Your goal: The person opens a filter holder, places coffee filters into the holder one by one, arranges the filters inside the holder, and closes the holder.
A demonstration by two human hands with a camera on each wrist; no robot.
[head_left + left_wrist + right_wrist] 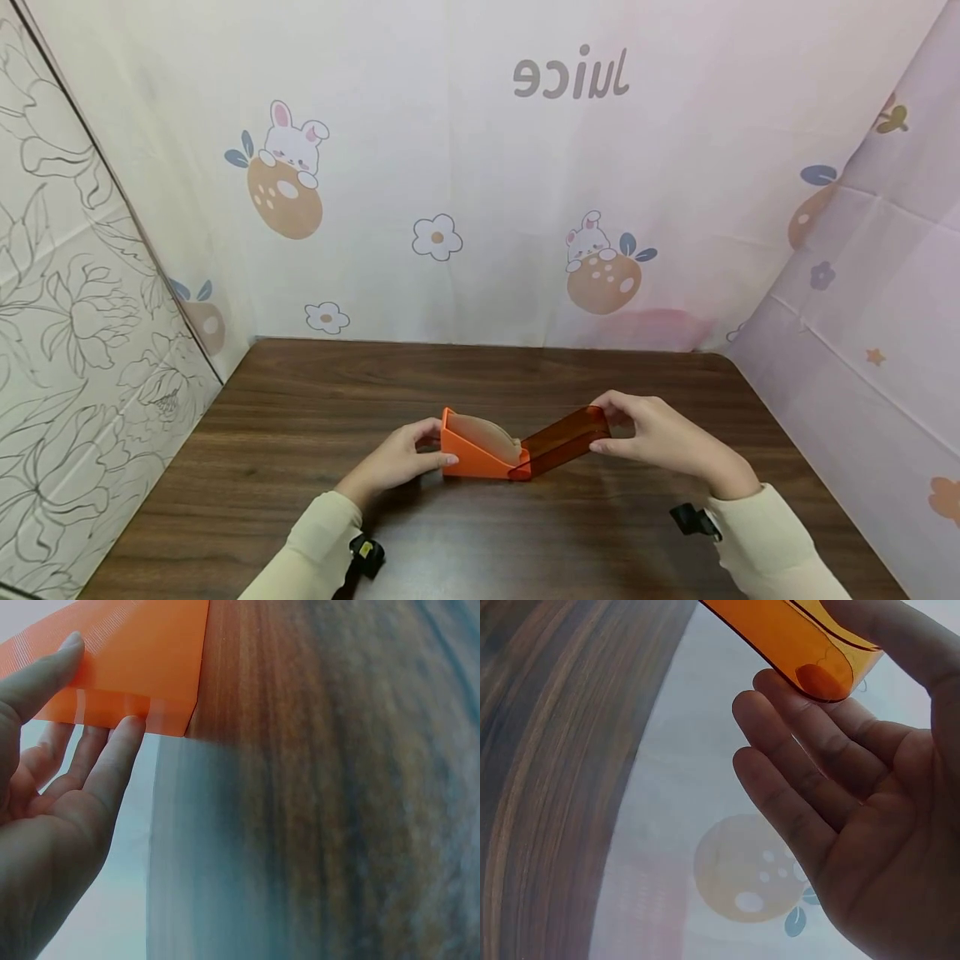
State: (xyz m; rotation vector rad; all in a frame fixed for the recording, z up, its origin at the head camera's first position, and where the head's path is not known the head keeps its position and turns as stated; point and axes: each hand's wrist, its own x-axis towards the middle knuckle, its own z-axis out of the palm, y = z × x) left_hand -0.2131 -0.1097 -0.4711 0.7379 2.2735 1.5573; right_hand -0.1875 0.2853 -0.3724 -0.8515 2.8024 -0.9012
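An orange wedge-shaped holder [472, 458] sits on the wooden table in the head view, with brown papers with a rounded edge [486, 435], like coffee filters, standing in it. My left hand [397, 460] holds its tall left end, thumb on the front face and fingers round the end. In the left wrist view the fingertips lie against the orange wall [142, 656]. A translucent amber cover [566, 440] slants up to the right from the holder's low end, overlapping it there. My right hand [663, 433] pinches the cover's raised end between thumb and fingers.
The dark wooden table [480, 542] runs back to a patterned cloth [495, 167] with rabbits and fruit. More cloth hangs along the left and right sides. A black strap device [367, 556] is on the left wrist, and another [693, 521] on the right.
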